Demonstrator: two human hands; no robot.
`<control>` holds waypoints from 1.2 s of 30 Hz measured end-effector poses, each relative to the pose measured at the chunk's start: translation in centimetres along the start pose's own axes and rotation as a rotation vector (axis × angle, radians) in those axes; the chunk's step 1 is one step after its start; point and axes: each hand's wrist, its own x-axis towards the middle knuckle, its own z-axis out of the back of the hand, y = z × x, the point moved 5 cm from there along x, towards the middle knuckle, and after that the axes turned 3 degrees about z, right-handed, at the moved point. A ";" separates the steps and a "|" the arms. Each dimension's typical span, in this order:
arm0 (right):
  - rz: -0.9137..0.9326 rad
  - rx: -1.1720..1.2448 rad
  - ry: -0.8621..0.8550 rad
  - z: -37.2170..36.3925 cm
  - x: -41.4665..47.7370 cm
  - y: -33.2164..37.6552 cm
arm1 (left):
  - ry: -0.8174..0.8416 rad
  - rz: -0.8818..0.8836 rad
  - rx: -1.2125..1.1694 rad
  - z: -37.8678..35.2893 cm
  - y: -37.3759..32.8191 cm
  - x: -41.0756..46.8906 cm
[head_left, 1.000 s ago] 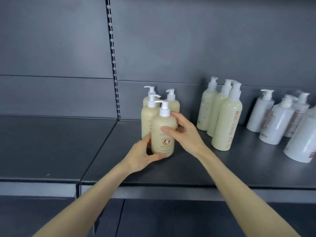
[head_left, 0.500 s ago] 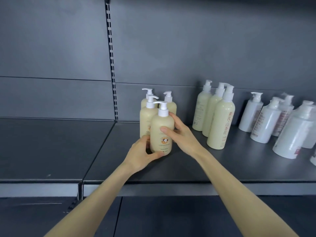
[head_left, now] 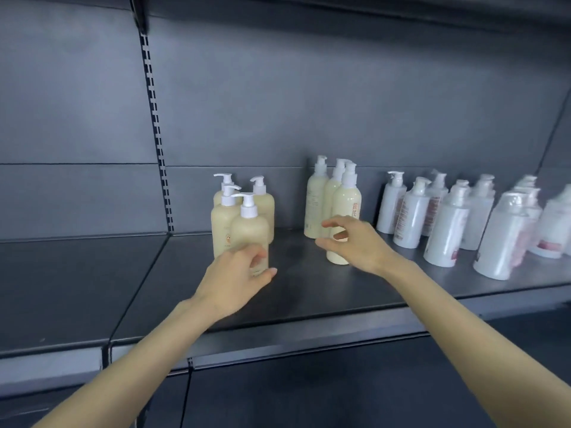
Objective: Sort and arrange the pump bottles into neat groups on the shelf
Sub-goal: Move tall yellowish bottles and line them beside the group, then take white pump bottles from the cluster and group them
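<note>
The left grip lay loosely curled against the front squat cream bottle, white-pumped, upright on the shelf; whether it held was unclear. The right grip hung open, empty, before tall cream bottles.

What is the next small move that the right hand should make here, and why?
Probably the right hand should close around the front tall cream bottle. The hand hangs open just before that bottle and holds nothing, and the bottle stands forward of the two other tall bottles on the shelf, so sliding it back would tidy that group.
</note>
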 end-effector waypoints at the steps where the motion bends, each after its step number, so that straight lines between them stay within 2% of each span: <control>1: -0.002 -0.056 -0.034 1.8 -0.5 -0.3 | 0.002 -0.048 0.001 0.3 -1.8 0.5; 8: -0.053 -0.327 -0.250 14.9 -5.6 -3.6 | -0.036 -0.360 0.137 0.2 -15.8 4.4; 13: -0.114 -0.473 -0.289 22.2 -11.3 -8.1 | -0.043 -0.524 0.191 -4.5 -25.3 5.0; 17: -0.197 -0.520 -0.289 28.3 -16.3 -12.9 | -0.007 -0.578 0.215 -9.3 -33.0 4.8; 24: -0.289 -0.589 -0.320 38.8 -24.2 -22.3 | -0.020 -0.693 0.121 -17.5 -47.7 3.7; 36: -0.385 -0.647 -0.423 53.2 -29.2 -36.5 | 0.020 -0.833 0.116 -30.5 -65.9 8.5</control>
